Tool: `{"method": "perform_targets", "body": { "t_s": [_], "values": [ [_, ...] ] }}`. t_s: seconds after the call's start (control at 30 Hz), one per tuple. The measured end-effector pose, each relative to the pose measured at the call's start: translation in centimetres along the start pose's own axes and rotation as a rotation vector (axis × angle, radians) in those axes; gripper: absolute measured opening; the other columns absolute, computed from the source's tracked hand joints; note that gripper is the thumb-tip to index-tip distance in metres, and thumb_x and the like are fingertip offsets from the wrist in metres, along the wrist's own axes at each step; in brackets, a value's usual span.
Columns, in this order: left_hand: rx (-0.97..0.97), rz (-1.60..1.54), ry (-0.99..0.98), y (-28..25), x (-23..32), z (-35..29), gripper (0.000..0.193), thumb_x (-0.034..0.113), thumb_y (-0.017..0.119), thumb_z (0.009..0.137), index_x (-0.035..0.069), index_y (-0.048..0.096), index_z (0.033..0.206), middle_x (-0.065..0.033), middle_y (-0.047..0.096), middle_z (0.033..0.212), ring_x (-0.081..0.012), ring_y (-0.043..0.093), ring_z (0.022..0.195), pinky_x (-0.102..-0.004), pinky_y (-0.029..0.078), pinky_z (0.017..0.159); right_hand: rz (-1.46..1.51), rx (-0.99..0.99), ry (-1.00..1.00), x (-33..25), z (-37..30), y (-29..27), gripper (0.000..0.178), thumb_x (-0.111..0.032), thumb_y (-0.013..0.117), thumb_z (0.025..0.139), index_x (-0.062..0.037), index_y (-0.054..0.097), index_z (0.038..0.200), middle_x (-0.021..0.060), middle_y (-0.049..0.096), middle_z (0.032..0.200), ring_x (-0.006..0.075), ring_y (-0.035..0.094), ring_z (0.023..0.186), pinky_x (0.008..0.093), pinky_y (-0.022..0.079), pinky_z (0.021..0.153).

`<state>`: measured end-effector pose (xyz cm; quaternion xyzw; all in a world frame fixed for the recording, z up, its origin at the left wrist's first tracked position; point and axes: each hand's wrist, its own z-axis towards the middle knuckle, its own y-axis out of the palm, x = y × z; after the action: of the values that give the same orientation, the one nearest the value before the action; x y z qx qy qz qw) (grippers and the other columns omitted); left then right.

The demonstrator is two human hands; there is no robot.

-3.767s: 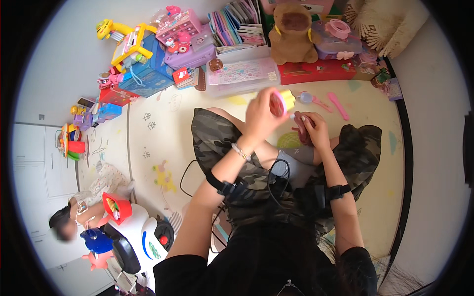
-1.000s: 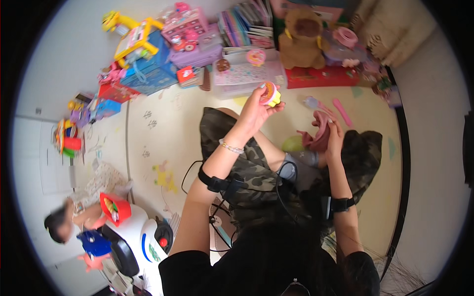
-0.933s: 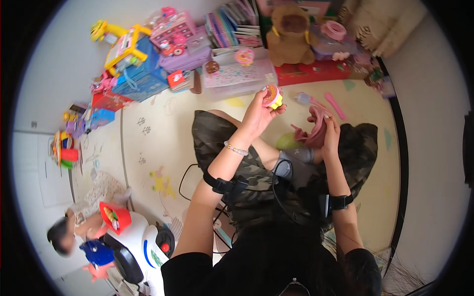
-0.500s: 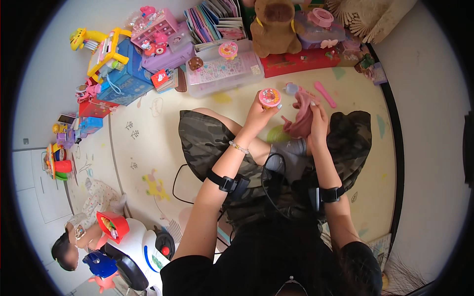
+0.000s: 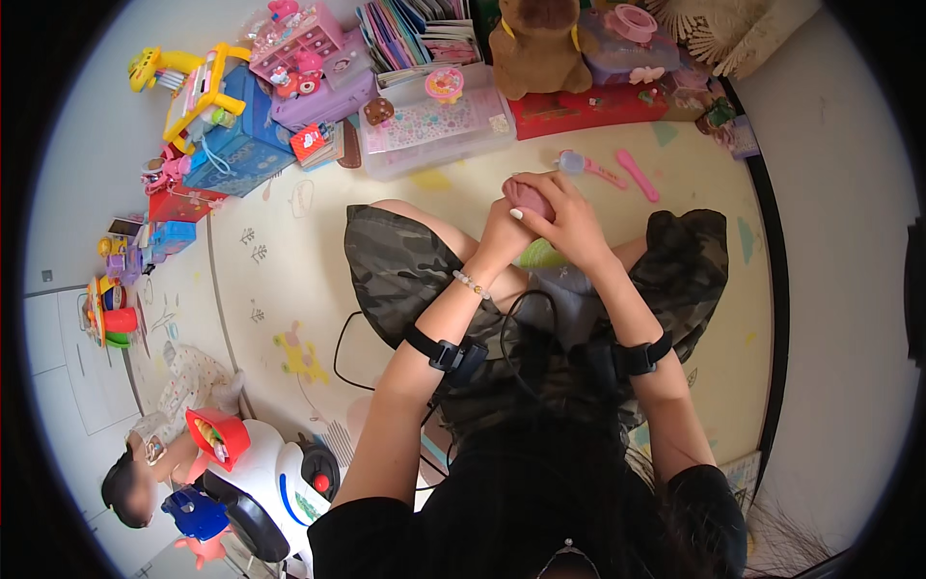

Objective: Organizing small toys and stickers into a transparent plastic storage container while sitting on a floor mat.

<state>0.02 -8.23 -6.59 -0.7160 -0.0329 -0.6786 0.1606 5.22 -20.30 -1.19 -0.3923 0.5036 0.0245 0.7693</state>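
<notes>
In front of my crossed legs my two hands meet around a compact lump of a soft dusky-pink piece (image 5: 526,200); whether it is cloth or a stretchy material I cannot tell. My left hand (image 5: 505,237) is closed around it from the left and below. The round pink toy with a patterned top that this hand held is now covered. From the right, my right hand (image 5: 569,220) lies over the lump, fingers bent and thumb pressing its near side.
A pink-handled toy (image 5: 588,166) and a pink stick (image 5: 637,176) lie beyond my hands. A clear plastic box (image 5: 439,130), a brown plush animal (image 5: 540,53) and a blue box (image 5: 241,145) line the wall. Lower left, another person (image 5: 164,425) is beside a white toy (image 5: 260,449).
My right hand has moved left to my left hand, bringing the soft pink piece. The piece hung loose before and is now bunched over the round toy, hiding it.
</notes>
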Motion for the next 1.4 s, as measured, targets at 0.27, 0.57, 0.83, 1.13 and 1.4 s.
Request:
{"method": "perform_targets", "body": {
  "t_s": [0.27,0.57,0.83,1.13,1.4],
  "values": [
    [-0.233,0.439,0.294,0.5,0.1,-0.2,0.039,0.023,0.078,0.067,0.000,0.058,0.092,-0.0182,0.066,0.080,-0.0348,0.065,0.076,-0.0406,0.052,0.067,0.107,0.189,0.235,2.9,-0.5,0.9,0.025,-0.031,0.062,0.084,-0.0066,0.065,0.090,0.0132,0.065,0.084,0.0313,0.063,0.076,0.0368,0.049,0.069],
    [-0.277,0.365,0.315,0.7,0.5,-0.5,0.043,0.022,0.080,0.064,0.001,0.058,0.095,-0.0190,0.065,0.084,-0.0365,0.064,0.078,-0.0418,0.052,0.070,0.120,0.206,0.250,3.7,-0.8,0.3,0.027,-0.034,0.062,0.085,-0.0078,0.067,0.089,0.0140,0.066,0.079,0.0325,0.064,0.073,0.0382,0.049,0.067],
    [-0.123,0.297,0.391,1.0,0.3,0.1,0.040,0.018,0.079,0.067,0.002,0.060,0.097,-0.0179,0.065,0.087,-0.0344,0.064,0.080,-0.0395,0.051,0.071,0.291,0.235,0.185,4.5,-1.1,0.1,0.022,-0.025,0.064,0.085,-0.0053,0.067,0.095,0.0137,0.067,0.080,0.0273,0.066,0.076,0.0341,0.050,0.071],
    [0.064,0.372,0.192,0.9,-1.1,1.1,0.047,0.010,0.072,0.072,0.003,0.050,0.114,-0.0212,0.063,0.094,-0.0389,0.061,0.089,-0.0416,0.050,0.074,0.539,-0.006,0.212,7.3,-2.4,0.5,0.047,-0.023,0.069,0.082,-0.0030,0.054,0.122,0.0110,0.060,0.113,0.0159,0.059,0.098,0.0292,0.047,0.084],
    [-0.212,0.483,0.125,1.1,-0.8,0.3,0.059,0.005,0.065,0.078,0.001,0.040,0.131,-0.0251,0.060,0.108,-0.0402,0.059,0.097,-0.0404,0.048,0.083,0.503,0.112,0.252,10.8,-3.1,2.9,0.048,-0.024,0.069,0.078,-0.0017,0.055,0.118,0.0115,0.064,0.100,0.0197,0.061,0.090,0.0321,0.049,0.082]
  ]
}}
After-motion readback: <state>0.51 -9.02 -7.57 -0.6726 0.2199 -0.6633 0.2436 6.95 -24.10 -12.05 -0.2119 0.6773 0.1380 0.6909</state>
